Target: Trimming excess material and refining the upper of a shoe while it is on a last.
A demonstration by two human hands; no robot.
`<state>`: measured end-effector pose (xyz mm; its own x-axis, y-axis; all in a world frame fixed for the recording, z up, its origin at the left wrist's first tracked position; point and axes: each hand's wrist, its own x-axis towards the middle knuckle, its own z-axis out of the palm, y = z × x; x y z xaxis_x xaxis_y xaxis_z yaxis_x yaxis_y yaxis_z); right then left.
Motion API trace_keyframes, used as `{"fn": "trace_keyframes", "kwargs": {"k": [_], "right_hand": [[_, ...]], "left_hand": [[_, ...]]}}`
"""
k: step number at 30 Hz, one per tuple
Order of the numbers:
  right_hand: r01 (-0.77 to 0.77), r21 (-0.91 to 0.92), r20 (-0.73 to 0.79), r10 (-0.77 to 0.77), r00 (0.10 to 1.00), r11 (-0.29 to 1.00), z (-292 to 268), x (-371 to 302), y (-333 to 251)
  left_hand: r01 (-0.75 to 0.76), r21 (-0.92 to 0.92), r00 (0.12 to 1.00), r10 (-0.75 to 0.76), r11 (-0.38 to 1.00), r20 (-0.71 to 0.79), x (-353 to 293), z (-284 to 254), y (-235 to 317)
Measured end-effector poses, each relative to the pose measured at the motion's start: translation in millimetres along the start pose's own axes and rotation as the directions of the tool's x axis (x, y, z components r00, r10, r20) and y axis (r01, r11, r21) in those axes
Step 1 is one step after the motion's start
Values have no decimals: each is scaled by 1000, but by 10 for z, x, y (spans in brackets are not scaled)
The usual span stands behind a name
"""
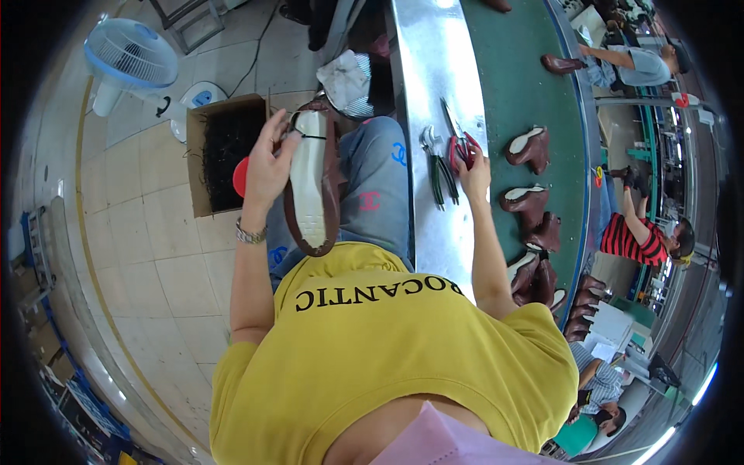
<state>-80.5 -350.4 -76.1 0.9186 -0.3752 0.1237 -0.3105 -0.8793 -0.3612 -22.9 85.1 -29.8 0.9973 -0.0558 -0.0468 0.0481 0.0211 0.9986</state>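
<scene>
Your left hand [267,167] pinches the shoe [311,186] upright at ten o'clock while your right hand [473,174], at one o'clock, closes on red-handled scissors [457,143]; look away and the loosely held shoe could slip off your lap.

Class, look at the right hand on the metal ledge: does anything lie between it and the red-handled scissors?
Nothing visible does. The right hand already rests on the red-handled scissors on the shiny metal ledge; the green-handled pliers lie beside them, not between.
</scene>
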Motion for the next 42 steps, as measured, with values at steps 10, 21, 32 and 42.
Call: {"fn": "trace_keyframes", "kwargs": {"k": [10, 21, 32, 42], "right_hand": [[-623, 633, 713, -32, 701, 459, -747, -189, -861], [-878, 314, 944, -219, 247, 362, -752, -1014, -2301], [-168, 549, 491, -153, 858, 819, -615, -723, -1483], [180, -148, -27, -186, 982, 972, -29, 149, 79]], "left_hand": [[124, 289, 987, -88, 949, -133, -654, 304, 116], [101, 374, 991, -60, 922, -118, -641, 366, 209], [-295, 824, 860, 511, 483, 9, -157, 323, 282], [-446, 711, 444, 824, 543, -351, -232, 181, 1146]]}}
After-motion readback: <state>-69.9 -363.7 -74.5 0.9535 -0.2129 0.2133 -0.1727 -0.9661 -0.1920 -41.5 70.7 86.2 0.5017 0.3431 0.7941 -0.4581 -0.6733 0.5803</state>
